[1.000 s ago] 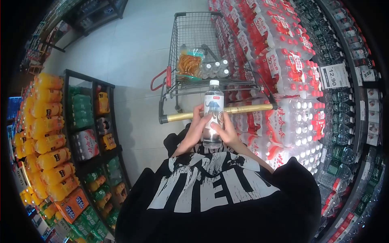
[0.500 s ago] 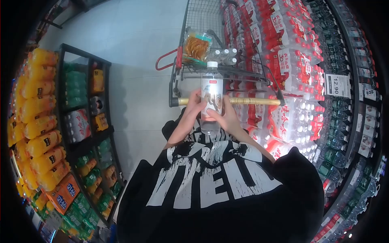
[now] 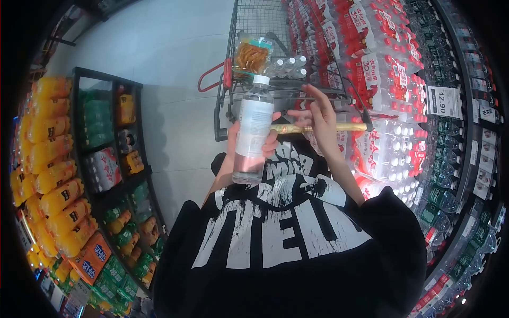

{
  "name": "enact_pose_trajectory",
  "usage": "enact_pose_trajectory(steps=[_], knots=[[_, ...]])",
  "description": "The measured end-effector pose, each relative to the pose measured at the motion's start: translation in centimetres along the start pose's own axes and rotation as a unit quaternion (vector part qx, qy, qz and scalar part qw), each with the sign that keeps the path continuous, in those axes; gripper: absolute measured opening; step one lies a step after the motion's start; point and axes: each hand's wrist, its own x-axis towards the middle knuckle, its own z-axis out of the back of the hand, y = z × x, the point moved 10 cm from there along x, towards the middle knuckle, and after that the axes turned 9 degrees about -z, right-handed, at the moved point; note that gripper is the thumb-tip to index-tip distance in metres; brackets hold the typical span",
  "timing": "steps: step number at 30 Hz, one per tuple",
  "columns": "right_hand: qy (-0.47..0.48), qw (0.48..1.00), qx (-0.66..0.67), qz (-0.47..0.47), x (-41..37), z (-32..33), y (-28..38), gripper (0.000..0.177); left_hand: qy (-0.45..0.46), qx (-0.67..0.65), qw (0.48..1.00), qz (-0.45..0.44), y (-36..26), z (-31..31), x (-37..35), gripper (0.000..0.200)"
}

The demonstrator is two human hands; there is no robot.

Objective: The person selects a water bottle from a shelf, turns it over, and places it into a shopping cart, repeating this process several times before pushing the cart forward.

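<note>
A clear bottle [image 3: 254,130] with a white cap and a pale label stands almost upright in front of my chest. My left hand [image 3: 231,146] is wrapped round it from behind, with fingertips showing at the bottle's right edge. To the right, my right hand [image 3: 318,119] is off the bottle, its fingers apart and nothing in it. Just beyond both hands lies the gold-coloured handle [image 3: 339,127] of a shopping cart [image 3: 260,16]. Inside the cart are a bag of orange-brown food [image 3: 252,57] and several white-capped bottles [image 3: 286,68].
Packs of red-capped bottles [image 3: 366,74] are stacked along the cart's right side, with a price sign [image 3: 444,102] beyond them. At the left stands a dark shelf [image 3: 146,127] of drinks, beside orange bottles [image 3: 53,138]. Pale floor [image 3: 175,58] lies between shelf and cart.
My right hand has let go of the bottle and moved right, its fingers spreading. The bottle has moved left in my left hand and turned, showing a different side of its label.
</note>
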Motion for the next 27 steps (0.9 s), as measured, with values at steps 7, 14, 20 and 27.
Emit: enact_pose_trajectory(steps=[7,14,20,27], knots=[[0.076,0.985,-0.067,-0.138,4.0,2.8,-5.3,0.022,0.114,0.017,0.992,0.053,1.3,-1.4,2.4,0.105],[0.221,0.767,0.536,-0.275,3.3,-3.3,0.2,0.067,0.099,0.009,0.994,0.037,1.3,-1.5,5.4,0.103],[0.277,0.746,0.551,-0.253,4.7,-1.7,2.0,0.068,0.083,-0.032,0.996,0.015,0.9,-0.7,7.4,0.109],[0.305,0.717,0.569,-0.263,5.5,-0.4,2.0,0.067,0.101,-0.072,0.991,0.040,2.5,-1.4,9.3,0.109]])
